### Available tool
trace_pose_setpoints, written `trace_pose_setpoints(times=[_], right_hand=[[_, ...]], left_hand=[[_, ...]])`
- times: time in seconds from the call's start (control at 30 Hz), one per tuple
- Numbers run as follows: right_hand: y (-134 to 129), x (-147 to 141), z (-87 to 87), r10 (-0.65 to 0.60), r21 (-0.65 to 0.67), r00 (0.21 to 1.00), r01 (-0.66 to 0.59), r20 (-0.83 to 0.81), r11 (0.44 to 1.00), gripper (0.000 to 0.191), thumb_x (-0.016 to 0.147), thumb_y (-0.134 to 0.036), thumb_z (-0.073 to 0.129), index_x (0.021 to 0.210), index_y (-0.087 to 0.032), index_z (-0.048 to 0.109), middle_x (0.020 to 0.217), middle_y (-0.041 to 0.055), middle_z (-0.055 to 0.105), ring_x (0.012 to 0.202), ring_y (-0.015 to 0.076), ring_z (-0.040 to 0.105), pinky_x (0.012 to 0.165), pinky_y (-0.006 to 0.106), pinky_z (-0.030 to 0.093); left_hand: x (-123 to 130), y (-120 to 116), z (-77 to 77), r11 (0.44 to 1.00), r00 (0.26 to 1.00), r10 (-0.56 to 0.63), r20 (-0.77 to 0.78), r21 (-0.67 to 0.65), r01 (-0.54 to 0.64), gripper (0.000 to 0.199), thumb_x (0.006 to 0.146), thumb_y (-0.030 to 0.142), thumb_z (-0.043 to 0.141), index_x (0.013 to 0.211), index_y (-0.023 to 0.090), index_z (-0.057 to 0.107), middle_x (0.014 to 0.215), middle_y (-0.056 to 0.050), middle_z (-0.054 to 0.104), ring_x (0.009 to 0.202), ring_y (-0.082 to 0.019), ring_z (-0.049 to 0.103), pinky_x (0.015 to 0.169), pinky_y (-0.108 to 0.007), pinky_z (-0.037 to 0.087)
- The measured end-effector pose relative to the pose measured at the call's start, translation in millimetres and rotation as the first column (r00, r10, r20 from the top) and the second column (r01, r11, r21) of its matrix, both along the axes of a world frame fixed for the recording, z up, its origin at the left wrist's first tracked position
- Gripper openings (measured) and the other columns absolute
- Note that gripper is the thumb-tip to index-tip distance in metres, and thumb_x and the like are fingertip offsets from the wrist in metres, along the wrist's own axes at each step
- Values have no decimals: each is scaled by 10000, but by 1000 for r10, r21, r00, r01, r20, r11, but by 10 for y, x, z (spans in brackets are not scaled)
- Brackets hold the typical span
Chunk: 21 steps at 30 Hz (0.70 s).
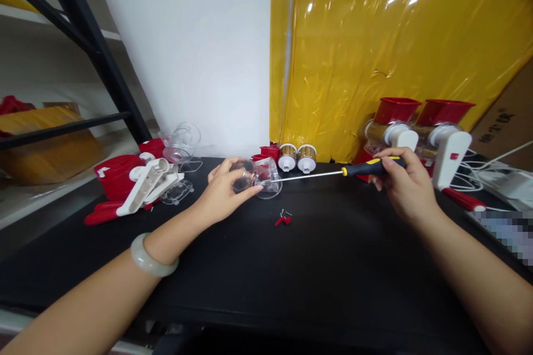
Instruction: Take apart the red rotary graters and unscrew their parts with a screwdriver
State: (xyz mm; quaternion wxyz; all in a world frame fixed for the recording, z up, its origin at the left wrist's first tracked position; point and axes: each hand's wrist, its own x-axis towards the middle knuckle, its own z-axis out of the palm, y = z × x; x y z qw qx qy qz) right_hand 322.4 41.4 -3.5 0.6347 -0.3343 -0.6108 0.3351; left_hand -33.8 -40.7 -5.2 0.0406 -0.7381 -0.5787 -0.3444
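Observation:
On the black table (325, 266), my left hand (222, 188) is wrapped round a clear plastic part (267, 172) lying on its side. My right hand (402, 177) grips the black and yellow handle of a screwdriver (364, 168). Its long shaft points left, and the tip reaches the clear part beside my left thumb. Small red pieces (284, 221) and several screws lie in front of the clear part. Two drum-shaped metal graters (297, 158) with white ends stand behind it, next to red parts (266, 153).
Red, white and clear parts (144, 183) are piled at the left. Two assembled red and white devices (449, 138) stand at the right, near white cables (478, 177). A black metal frame (97, 55) and shelves rise at the left; yellow-wrapped material (375, 39) is behind.

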Motion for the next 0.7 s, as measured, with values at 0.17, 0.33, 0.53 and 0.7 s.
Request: trace_pose_setpoints(times=[0.17, 0.33, 0.53, 0.7], right_hand=[[-20, -31, 33, 109, 1, 987, -110, -114, 994, 195, 737, -228, 642, 924, -250, 590, 780, -29, 600, 548, 123, 588, 508, 247, 466], [-34, -64, 69, 151, -10, 976, -154, -155, 988, 233, 658, -212, 661, 882, -242, 605, 830, -32, 584, 589, 123, 601, 525, 249, 489], [-35, -74, 50, 166, -35, 972, -174, -166, 984, 330, 613, -175, 640, 923, -271, 581, 869, -41, 612, 682, 145, 642, 566, 256, 519], [-41, -78, 49, 185, -52, 969, -196, -164, 979, 339, 610, -165, 622, 927, -271, 568, 848, -37, 643, 667, 152, 653, 582, 263, 522]], left_hand=[[-21, 10, -15, 1000, 1000, -12, 11, 19, 12, 259, 829, 472, 660, 965, 254, 694, 1291, -68, 514, 1262, -281, 487, 1085, -539, 353], [-48, 29, -35, 999, 1000, -8, 7, 33, 8, 266, 829, 483, 657, 957, 253, 694, 1290, -64, 520, 1256, -282, 493, 1088, -545, 345], [-45, 35, -32, 999, 1000, -8, 19, 33, 7, 265, 820, 478, 666, 945, 246, 696, 1291, -68, 518, 1256, -288, 493, 1085, -535, 353], [-49, 33, -34, 999, 1000, -7, 17, 41, 6, 257, 825, 473, 664, 944, 248, 694, 1287, -67, 519, 1257, -285, 492, 1087, -539, 350]])
